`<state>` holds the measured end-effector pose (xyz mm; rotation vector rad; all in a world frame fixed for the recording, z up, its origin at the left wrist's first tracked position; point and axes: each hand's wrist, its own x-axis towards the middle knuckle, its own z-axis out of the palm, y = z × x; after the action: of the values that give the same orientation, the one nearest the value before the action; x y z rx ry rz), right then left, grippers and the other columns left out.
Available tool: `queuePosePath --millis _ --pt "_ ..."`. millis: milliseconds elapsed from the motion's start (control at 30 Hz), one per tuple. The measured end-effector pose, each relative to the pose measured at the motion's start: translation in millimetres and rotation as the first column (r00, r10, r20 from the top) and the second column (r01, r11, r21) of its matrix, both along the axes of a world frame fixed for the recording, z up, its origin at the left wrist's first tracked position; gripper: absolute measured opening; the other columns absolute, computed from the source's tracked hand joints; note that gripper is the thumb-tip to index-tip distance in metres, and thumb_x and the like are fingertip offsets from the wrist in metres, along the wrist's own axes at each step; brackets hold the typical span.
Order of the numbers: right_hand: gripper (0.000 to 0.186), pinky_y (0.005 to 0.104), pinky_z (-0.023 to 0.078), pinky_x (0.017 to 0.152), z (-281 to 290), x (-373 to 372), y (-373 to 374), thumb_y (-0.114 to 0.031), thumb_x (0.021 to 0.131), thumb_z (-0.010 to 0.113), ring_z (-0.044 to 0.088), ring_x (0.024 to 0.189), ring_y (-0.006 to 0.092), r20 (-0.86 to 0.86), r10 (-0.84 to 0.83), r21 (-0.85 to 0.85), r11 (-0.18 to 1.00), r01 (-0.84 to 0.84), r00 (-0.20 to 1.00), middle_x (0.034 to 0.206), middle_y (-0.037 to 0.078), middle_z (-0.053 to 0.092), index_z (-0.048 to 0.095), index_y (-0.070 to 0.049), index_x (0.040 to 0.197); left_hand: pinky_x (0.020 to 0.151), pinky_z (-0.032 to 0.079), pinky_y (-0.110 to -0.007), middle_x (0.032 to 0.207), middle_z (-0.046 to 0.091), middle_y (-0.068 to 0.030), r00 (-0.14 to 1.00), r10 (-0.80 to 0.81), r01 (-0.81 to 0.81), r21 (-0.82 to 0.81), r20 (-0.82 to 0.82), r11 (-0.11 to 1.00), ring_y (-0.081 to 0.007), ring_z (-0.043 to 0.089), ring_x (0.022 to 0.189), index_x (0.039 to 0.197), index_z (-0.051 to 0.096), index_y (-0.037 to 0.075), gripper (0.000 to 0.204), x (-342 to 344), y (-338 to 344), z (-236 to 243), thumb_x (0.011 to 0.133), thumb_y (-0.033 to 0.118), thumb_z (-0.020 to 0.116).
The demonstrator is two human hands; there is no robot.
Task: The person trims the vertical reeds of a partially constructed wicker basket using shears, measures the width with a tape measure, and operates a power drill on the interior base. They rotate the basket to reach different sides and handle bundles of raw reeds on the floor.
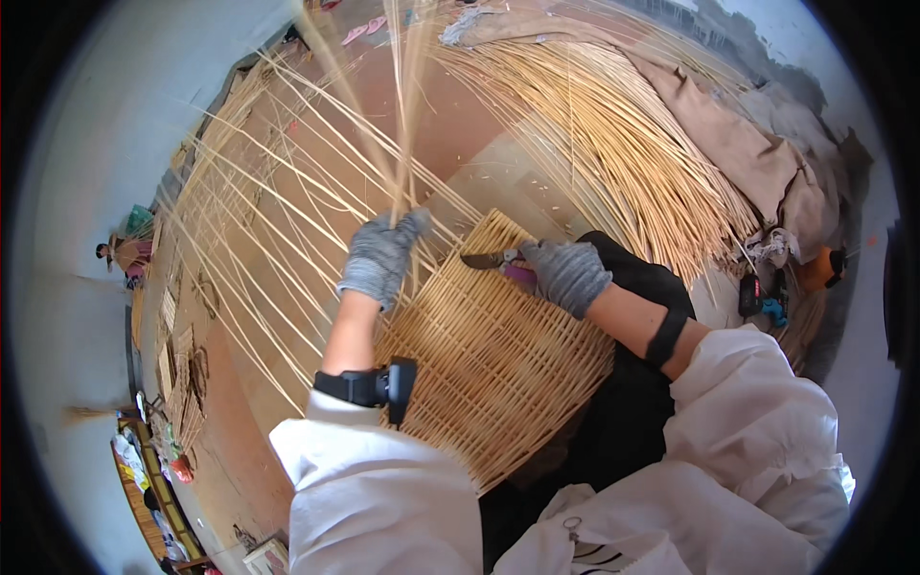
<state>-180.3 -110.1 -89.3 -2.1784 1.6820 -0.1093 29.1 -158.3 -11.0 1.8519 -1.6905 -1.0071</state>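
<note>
My left hand (379,259), in a grey glove, grips long pale rods (401,163) that rise upward and blur at their upper ends. Pruning shears (490,260) with a dark curved blade and purple handle are in my gloved right hand (565,278), above the top right part of a woven rod panel (489,374). This flat panel lies over dark cloth at my lap, with long unwoven rods (273,249) fanning out from it to the upper left. My left forearm hides part of the panel's left side.
A thick pile of rods (623,153) spreads at the upper right, beside brown cloth (738,144). Power tools (752,295) sit on the right. At the far left are a crouching person (125,254) and, lower down, a wooden rack with items (144,479).
</note>
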Motion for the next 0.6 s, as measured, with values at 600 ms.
queuePosePath --millis 600 --pt "0.052 0.0398 0.042 0.067 -20 81 13 -0.04 0.068 0.058 0.056 0.075 0.0255 -0.007 0.171 -0.297 0.941 -0.165 0.985 0.083 0.011 0.057 0.049 -0.003 0.105 0.063 0.044 -0.028 0.075 0.06 -0.0118 0.998 -0.049 0.039 -0.215 -0.04 0.976 -0.0174 0.056 0.068 0.091 0.054 -0.004 0.034 51 43 4 0.083 0.029 0.05"
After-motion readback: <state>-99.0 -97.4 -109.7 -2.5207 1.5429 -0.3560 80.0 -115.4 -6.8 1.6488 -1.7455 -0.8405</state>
